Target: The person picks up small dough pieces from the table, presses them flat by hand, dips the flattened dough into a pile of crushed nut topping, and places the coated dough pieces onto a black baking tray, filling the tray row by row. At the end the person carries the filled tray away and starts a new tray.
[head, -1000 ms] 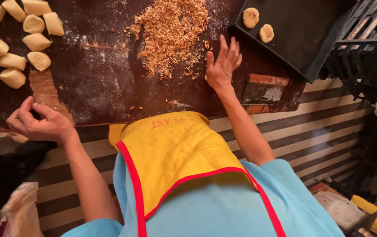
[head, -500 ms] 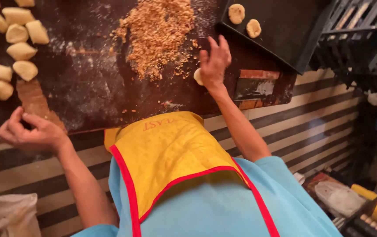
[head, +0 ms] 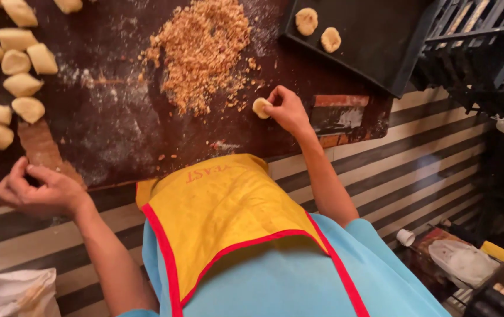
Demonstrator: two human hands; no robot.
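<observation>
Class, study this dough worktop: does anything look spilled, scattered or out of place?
Yes. Loose bits stray from the chopped nut pile toward the right hand, which holds a dough disc. Flour is smeared across the dark worktop. Nothing looks damaged.

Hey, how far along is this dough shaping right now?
Early on. Done: two flattened discs lie on the black tray. In hand: the right hand holds a third disc beside the crumb pile; the left hand rests curled at the table edge. Left: about a dozen unshaped dough pieces wait at the table's far left.
</observation>
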